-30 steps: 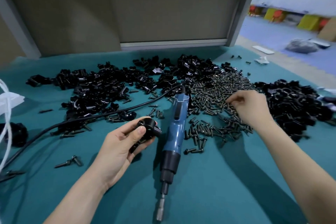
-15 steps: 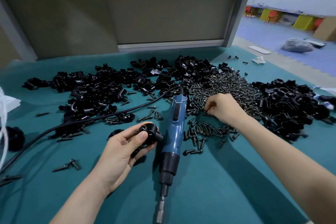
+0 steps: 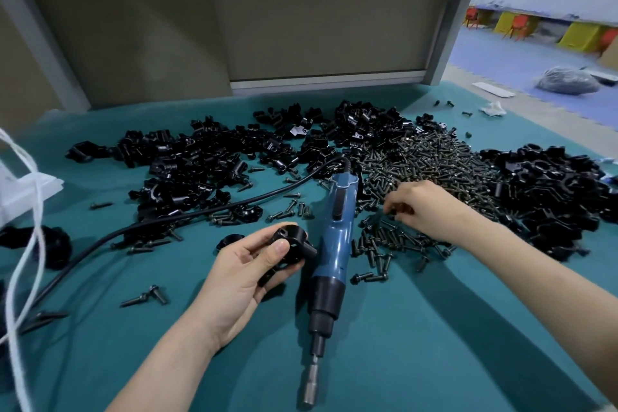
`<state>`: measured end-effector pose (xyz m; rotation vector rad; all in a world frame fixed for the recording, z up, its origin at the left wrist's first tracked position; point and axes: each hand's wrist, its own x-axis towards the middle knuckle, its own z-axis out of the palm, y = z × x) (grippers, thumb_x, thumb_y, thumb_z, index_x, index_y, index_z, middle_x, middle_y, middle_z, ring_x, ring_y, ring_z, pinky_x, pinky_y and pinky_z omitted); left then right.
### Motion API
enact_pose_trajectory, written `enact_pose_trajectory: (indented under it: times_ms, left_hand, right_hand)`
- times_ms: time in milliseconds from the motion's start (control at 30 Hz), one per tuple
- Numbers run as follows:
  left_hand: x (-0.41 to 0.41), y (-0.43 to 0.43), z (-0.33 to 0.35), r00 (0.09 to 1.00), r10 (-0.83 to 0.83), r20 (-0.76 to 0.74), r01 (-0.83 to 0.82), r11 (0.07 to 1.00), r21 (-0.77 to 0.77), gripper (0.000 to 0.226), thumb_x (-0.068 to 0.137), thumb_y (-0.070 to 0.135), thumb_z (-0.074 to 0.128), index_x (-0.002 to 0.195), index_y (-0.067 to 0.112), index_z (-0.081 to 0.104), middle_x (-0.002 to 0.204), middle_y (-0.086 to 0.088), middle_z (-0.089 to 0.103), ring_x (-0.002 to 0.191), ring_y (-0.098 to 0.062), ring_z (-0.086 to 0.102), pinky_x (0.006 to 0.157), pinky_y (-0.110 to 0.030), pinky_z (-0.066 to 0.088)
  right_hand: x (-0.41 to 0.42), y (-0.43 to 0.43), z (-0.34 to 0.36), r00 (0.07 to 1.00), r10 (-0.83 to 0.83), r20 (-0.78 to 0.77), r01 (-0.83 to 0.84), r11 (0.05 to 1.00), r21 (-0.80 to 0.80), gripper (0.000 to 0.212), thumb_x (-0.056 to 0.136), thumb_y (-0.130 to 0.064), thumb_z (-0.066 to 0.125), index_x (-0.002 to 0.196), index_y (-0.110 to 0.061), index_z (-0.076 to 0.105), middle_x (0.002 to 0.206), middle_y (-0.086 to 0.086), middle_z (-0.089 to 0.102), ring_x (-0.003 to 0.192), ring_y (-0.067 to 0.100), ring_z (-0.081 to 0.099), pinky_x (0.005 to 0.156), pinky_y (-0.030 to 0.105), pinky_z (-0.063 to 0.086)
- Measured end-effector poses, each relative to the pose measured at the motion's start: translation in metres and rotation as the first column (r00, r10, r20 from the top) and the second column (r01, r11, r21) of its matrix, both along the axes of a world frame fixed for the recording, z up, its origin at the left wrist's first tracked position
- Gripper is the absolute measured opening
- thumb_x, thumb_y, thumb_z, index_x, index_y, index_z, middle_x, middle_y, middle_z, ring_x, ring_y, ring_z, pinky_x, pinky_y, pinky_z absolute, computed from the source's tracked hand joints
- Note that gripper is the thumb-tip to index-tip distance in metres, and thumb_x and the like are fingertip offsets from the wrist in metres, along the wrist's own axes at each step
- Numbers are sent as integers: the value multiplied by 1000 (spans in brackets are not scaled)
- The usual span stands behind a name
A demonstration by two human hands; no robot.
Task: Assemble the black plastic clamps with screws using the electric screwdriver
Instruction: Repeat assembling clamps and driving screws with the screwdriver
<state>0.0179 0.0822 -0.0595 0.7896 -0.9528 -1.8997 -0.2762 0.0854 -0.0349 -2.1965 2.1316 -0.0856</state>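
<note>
My left hand grips a black plastic clamp just left of the blue electric screwdriver, which lies on the teal table with its bit toward me. My right hand hovers over the near edge of the screw pile, fingers curled and pinching dark screws. A big heap of black clamp parts lies behind my left hand. A second heap of clamps sits at the right.
The screwdriver's black cable runs left across the table. White cord and a white object hang at the left edge. Loose screws lie near my left forearm. A grey partition wall stands behind the table.
My right hand has drawn back left and toward me, from deep in the screw pile to its near edge beside the screwdriver. The left hand keeps its grip on the clamp.
</note>
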Motion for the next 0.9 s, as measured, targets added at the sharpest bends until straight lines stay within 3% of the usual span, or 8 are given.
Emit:
enact_pose_trajectory:
  times_ms: [200, 300, 500, 567, 633, 733, 800, 900]
  left_hand:
    - [0, -2, -2, 1000, -6, -6, 6, 1000, -16, 24, 71, 12, 66, 90, 14, 80, 102, -14, 74, 93, -18, 72, 69, -20, 57]
    - [0, -2, -3, 1000, -8, -9, 8, 1000, -25, 26, 69, 14, 68, 91, 16, 80, 102, -13, 74, 93, -18, 72, 69, -20, 57]
    - [1, -1, -1, 1000, -27, -8, 27, 999, -30, 25, 70, 14, 67, 92, 16, 80, 102, -14, 74, 93, -19, 72, 70, -20, 57]
    - [1, -1, -1, 1000, -24, -6, 24, 1000, -20, 26, 68, 15, 68, 92, 16, 80, 102, -14, 74, 94, -19, 72, 70, -20, 57]
    - [1, -2, -1, 1000, -24, -3, 24, 1000, -14, 27, 67, 15, 69, 91, 15, 80, 103, -14, 74, 94, -19, 72, 70, -21, 57]
    - [-1, -1, -1, 999, -31, -12, 31, 999, -7, 25, 68, 12, 68, 91, 12, 80, 103, -15, 74, 92, -20, 72, 69, -21, 57]
    - [-1, -1, -1, 999, -30, -31, 30, 1000, -4, 26, 69, 10, 67, 92, 9, 78, 102, -16, 74, 91, -20, 72, 70, -23, 58]
    - [0, -1, -1, 998, -56, -28, 55, 997, -45, 33, 71, 12, 67, 103, 7, 74, 104, -14, 73, 95, -18, 71, 74, -25, 57]
  right_hand:
    - [-4, -4, 11, 988, -100, 119, 96, 995, 33, 24, 91, -4, 59, 105, -19, 72, 91, -9, 66, 74, 3, 60, 75, 17, 46]
    - [-2, -16, 11, 992, -121, 25, 120, 991, 54, 19, 90, -3, 60, 101, -14, 71, 93, 0, 71, 85, 15, 65, 82, 26, 52]
    - [5, -23, 14, 979, -144, -142, 161, 979, 121, 10, 93, -3, 51, 92, -11, 55, 91, 6, 62, 81, 23, 62, 77, 37, 54]
    - [9, -18, 23, 981, -193, 7, 193, 981, -35, 6, 93, -6, 53, 92, -9, 59, 79, 4, 63, 66, 16, 61, 69, 31, 58]
    - [22, -7, 38, 901, -181, 394, 278, 938, -207, 8, 89, -6, 60, 85, -12, 63, 66, 4, 64, 54, 10, 59, 52, 21, 55]
    - [64, 15, 57, 508, 51, 860, 145, 979, -144, 9, 88, 0, 62, 84, -7, 66, 62, 6, 67, 52, 13, 63, 48, 19, 51]
    - [96, 22, 52, 395, 87, 914, -25, 996, -84, 6, 87, 2, 63, 86, -3, 66, 63, 5, 68, 55, 18, 65, 52, 22, 54]
    - [126, 18, 35, 417, 107, 902, -73, 994, -84, 8, 89, 1, 63, 84, -5, 65, 58, 3, 65, 51, 19, 64, 51, 26, 55]
